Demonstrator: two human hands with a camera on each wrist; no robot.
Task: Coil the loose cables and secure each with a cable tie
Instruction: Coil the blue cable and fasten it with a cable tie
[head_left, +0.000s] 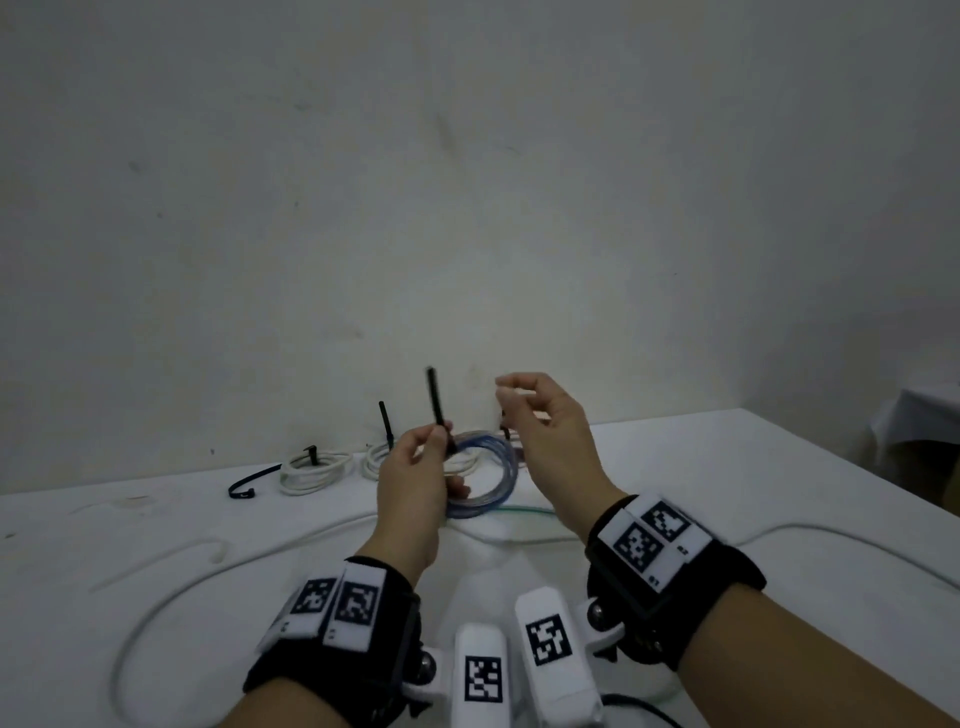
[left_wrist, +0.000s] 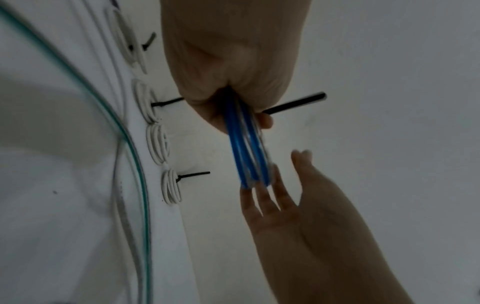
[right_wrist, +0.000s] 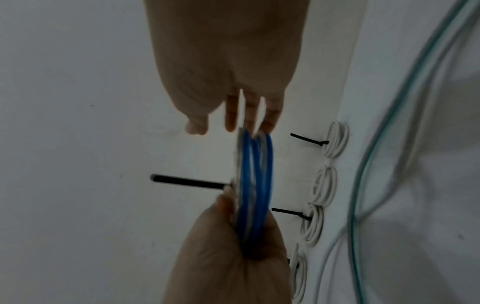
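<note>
My left hand (head_left: 421, 457) grips a blue and clear cable coil (head_left: 493, 467) at one side, held upright above the table. A black cable tie (head_left: 435, 400) wraps the coil at the grip, and its tail sticks straight up past my thumb. The left wrist view shows the same coil (left_wrist: 249, 156) and the tie's tail (left_wrist: 293, 105). My right hand (head_left: 540, 415) hovers just right of the coil and holds nothing. In the right wrist view its fingers (right_wrist: 231, 115) reach to the coil's (right_wrist: 255, 179) far edge. Thumb and forefinger tips are close together.
Several white coils (head_left: 311, 467) with black ties lie along the wall behind my hands. A loose black tie (head_left: 249, 486) lies left of them. A long loose white cable (head_left: 156, 613) and a green one (head_left: 524, 510) snake over the white table (head_left: 727, 467).
</note>
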